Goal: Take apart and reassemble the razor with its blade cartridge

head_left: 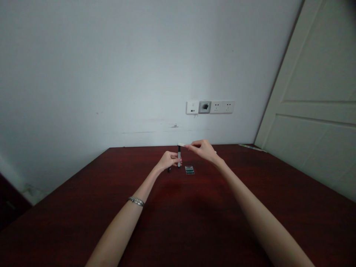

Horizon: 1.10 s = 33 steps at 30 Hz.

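Note:
My left hand (167,160) is closed around a slim, pen-like stick (179,158) with a pale barrel and black ends. The stick stands upright over the table. At its top, my right hand (204,149) pinches a small whitish piece (181,144) that lies crosswise and seems to touch the black upper end; its kind is too small to tell. Under my left fingers a small black object (169,169) shows on the table, partly hidden. Just right of the stick lies a flat, clear little packet (189,170) with dark bands.
The dark red wooden table (178,222) reaches back to a pale wall (139,74) with sockets (222,107) and a switch plate (192,108). A thin flat strip (252,148) lies at the back right edge, near a white panelled door (319,111).

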{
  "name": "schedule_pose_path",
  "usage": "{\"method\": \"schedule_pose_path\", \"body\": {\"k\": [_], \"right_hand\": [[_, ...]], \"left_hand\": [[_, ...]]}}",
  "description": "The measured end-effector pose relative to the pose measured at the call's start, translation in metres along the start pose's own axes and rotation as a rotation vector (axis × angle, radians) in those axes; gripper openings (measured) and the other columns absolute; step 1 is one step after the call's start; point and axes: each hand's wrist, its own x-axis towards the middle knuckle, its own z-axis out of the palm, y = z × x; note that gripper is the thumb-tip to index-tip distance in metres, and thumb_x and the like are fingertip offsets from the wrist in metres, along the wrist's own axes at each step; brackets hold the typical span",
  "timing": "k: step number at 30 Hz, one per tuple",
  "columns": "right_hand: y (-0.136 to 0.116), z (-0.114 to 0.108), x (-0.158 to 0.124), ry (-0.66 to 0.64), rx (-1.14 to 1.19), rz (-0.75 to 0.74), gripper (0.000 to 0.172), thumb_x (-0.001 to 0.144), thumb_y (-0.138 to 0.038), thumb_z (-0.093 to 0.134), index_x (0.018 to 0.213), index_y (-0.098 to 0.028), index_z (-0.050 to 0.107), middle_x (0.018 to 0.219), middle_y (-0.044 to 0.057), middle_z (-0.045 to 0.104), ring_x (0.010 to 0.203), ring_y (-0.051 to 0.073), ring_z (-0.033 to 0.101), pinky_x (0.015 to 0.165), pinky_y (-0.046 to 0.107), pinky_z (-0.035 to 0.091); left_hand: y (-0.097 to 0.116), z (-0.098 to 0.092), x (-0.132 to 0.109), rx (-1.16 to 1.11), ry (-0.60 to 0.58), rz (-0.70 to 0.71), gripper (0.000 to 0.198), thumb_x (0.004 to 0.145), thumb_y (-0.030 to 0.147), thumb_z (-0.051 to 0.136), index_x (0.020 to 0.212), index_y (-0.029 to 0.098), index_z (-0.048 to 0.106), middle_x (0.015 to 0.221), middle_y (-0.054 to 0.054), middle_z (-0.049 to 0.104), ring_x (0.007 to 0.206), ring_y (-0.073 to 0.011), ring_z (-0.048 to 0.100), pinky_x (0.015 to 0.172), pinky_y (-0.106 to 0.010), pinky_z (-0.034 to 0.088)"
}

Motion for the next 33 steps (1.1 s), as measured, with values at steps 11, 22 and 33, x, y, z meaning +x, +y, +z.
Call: {"method": "schedule_pose_path", "body": {"k": [11, 22, 33], "right_hand": [[0.029, -0.01, -0.001, 0.01, -0.003, 0.074, 0.056, 0.074, -0.064, 0.047, 0.065, -0.013, 0.068, 0.053, 0.002, 0.052, 0.055, 0.012, 0.043, 0.052, 0.024, 0.029], [0.001, 0.027, -0.02, -0.019, 0.964, 0.35, 0.034, 0.069, -0.047, 0.059, 0.084, -0.016, 0.058, 0.053, -0.006, 0.043, 0.038, 0.004, 0.029, 0.035, 0.019, 0.019], [-0.014, 0.051, -0.041, -0.013, 1.161, 0.354, 0.034, 0.07, -0.047, 0.062, 0.087, -0.018, 0.054, 0.049, -0.008, 0.043, 0.035, 0.003, 0.026, 0.031, 0.016, 0.016]], "left_hand": [[-0.001, -0.003, 0.002, 0.058, 0.008, 0.064, 0.021, 0.065, 0.026, 0.07, 0.076, 0.008, 0.066, 0.073, -0.01, 0.07, 0.064, -0.0151, 0.065, 0.06, -0.025, 0.052], [-0.006, 0.0, 0.006, 0.175, 0.081, 0.163, 0.015, 0.066, 0.023, 0.066, 0.074, 0.01, 0.067, 0.068, -0.005, 0.068, 0.062, -0.0144, 0.062, 0.061, -0.024, 0.049], [-0.007, 0.0, 0.006, 0.281, 0.089, 0.225, 0.013, 0.067, 0.021, 0.062, 0.071, 0.01, 0.068, 0.067, -0.003, 0.067, 0.064, -0.0145, 0.06, 0.064, -0.023, 0.046]]}}
